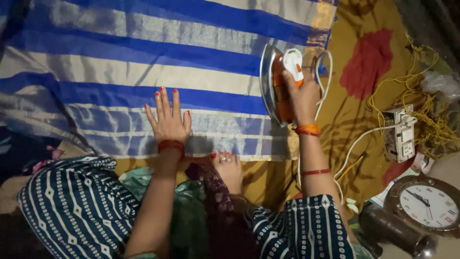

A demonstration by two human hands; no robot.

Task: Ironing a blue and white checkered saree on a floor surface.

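Observation:
My right hand (303, 95) grips the handle of an orange and white electric iron (277, 72). The iron stands near the right edge of a blue and silver striped cloth (143, 62), tipped so its metal soleplate faces left. On the same cloth my left hand (167, 122) lies flat with fingers spread, well to the left of the iron and holding nothing. The iron's white cord (357, 144) loops past my right wrist toward a white power strip (401, 134).
The cloth lies on a mustard blanket with red flowers (369, 62). A tangle of yellow cord (431, 120) sits by the power strip. A round wall clock (429, 204) and a dark metal vessel (388, 228) lie at the lower right. My foot (225, 160) rests near the cloth's front edge.

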